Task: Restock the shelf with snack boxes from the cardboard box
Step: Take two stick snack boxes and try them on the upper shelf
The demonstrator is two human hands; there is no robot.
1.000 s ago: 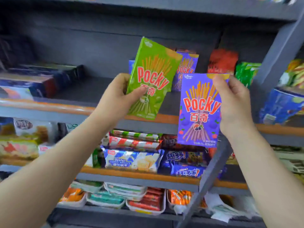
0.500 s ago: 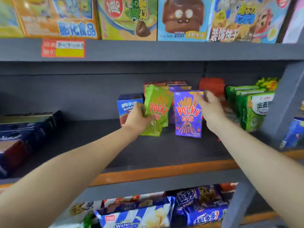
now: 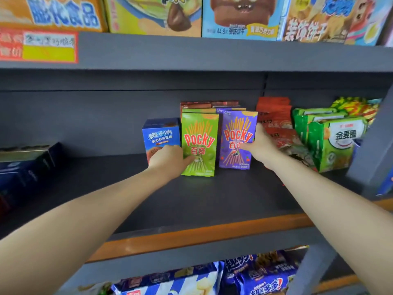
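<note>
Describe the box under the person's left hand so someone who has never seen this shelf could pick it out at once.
On the dark grey middle shelf, find the upright boxes standing near the back at centre. The left hand holds the green Pocky box, standing between a shorter blue box and a purple Pocky box. It is the only green box with red Pocky lettering.

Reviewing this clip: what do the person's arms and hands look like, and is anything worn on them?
Both forearms are bare as far as the frame shows, with no sleeve in view. The left hand and right hand carry no gloves, and no watch, bracelet or ring is visible on the sides that show. Fingertips are mostly hidden, so nails cannot be judged.
</note>
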